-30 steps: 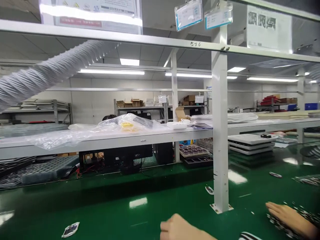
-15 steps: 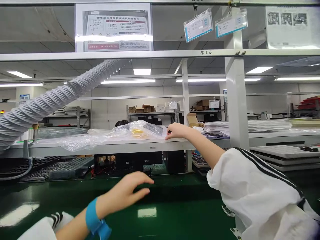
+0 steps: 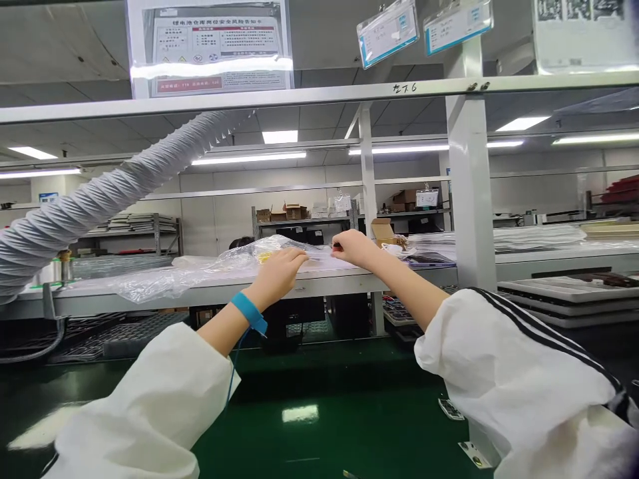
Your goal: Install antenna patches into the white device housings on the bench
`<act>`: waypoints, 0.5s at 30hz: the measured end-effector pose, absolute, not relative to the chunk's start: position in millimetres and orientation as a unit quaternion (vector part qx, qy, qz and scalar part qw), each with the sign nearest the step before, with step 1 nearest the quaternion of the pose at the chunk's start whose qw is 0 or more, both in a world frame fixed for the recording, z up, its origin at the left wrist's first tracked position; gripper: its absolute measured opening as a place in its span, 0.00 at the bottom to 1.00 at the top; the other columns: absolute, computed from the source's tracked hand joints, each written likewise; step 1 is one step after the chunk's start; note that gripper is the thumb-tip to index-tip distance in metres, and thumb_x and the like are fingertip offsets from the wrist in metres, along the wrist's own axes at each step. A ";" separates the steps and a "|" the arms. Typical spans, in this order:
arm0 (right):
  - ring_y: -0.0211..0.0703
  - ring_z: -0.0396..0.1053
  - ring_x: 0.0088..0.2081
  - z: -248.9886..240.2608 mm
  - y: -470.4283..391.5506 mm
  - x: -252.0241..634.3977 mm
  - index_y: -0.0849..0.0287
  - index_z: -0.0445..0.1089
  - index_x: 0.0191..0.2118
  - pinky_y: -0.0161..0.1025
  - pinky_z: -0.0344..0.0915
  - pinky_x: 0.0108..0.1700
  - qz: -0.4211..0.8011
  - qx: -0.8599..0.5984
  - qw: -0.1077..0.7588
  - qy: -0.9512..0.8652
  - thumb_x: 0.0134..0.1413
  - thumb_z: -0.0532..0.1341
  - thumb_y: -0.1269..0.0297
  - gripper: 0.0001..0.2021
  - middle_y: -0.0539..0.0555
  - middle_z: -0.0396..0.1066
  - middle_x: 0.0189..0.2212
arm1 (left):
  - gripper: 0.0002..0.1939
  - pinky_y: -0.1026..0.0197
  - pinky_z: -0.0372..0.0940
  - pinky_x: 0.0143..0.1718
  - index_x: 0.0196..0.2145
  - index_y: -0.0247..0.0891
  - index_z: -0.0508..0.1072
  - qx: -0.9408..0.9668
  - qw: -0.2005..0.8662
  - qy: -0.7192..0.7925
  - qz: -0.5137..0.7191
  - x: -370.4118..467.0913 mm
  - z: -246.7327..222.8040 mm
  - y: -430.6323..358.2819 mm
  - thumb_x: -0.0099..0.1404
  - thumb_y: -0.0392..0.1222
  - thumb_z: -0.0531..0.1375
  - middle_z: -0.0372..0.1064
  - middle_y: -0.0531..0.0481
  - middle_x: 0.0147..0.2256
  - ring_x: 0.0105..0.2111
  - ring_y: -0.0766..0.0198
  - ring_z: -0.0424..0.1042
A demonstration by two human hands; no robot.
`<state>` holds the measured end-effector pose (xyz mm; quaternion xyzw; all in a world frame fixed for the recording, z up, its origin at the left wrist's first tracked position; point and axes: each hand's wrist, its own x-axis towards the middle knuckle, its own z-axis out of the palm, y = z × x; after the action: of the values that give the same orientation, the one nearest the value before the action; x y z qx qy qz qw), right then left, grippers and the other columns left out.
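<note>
My left hand point(image 3: 280, 274), with a blue wrist strap point(image 3: 248, 311), is at the front edge of a raised white shelf point(image 3: 229, 287). Its fingers are drawn together against the clear plastic bag point(image 3: 184, 274), where something yellow point(image 3: 264, 257) shows through; what the fingertips pinch is hidden. To its right, my right hand point(image 3: 355, 249) is closed above the same shelf. A small dark piece shows at its fingertips, too little of it to name.
A white post point(image 3: 469, 193) stands right of my right arm. Beyond that arm are an open cardboard box point(image 3: 383, 230) and a dark flat panel point(image 3: 432, 259). A ribbed grey hose point(image 3: 114, 189) slants across the left. Below lies a glossy green work surface point(image 3: 319, 439); stacked trays point(image 3: 564, 293) sit at right.
My left hand has risen from above the green surface to the shelf, and its fingers have closed. My right hand stays near the same spot, a dark piece now showing at its fingertips.
</note>
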<state>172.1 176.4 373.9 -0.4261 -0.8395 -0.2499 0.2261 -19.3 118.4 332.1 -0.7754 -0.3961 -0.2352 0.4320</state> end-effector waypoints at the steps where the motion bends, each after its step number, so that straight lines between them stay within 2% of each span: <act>1: 0.35 0.64 0.38 372.6 178.4 172.6 0.65 0.64 0.38 0.40 0.64 0.41 -0.244 -0.427 0.244 -0.836 0.54 0.53 0.58 0.14 0.53 0.65 0.35 | 0.17 0.52 0.59 0.46 0.45 0.30 0.64 -0.769 0.445 -0.395 -0.232 -18.9 333.6 121.0 0.60 0.26 0.44 0.62 0.42 0.45 0.46 0.55 0.60; 9: 0.33 0.64 0.34 364.7 184.6 171.2 0.66 0.64 0.37 0.37 0.64 0.38 -0.191 -0.413 0.381 -0.805 0.55 0.51 0.58 0.14 0.52 0.65 0.32 | 0.16 0.47 0.53 0.49 0.45 0.31 0.63 -0.757 0.496 -0.385 -0.179 -10.1 343.8 123.9 0.62 0.30 0.45 0.57 0.39 0.49 0.51 0.50 0.54; 11: 0.33 0.64 0.34 362.2 184.6 169.2 0.66 0.63 0.37 0.37 0.64 0.38 -0.185 -0.411 0.408 -0.794 0.55 0.51 0.58 0.14 0.51 0.65 0.32 | 0.16 0.49 0.55 0.47 0.46 0.32 0.63 -0.762 0.487 -0.393 -0.164 -9.9 343.4 124.8 0.61 0.29 0.45 0.61 0.40 0.46 0.48 0.52 0.58; 15: 0.33 0.64 0.34 357.5 184.5 164.8 0.66 0.63 0.38 0.37 0.64 0.38 -0.177 -0.405 0.445 -0.779 0.56 0.51 0.59 0.13 0.52 0.64 0.32 | 0.12 0.59 0.63 0.37 0.42 0.35 0.65 -0.774 0.446 -0.427 -0.142 -12.5 347.8 138.9 0.62 0.30 0.47 0.65 0.48 0.38 0.36 0.64 0.66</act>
<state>164.8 184.5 357.5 -0.4052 -0.7786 -0.1773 0.4452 -12.5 138.9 347.8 -0.7738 -0.4270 -0.1420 0.4458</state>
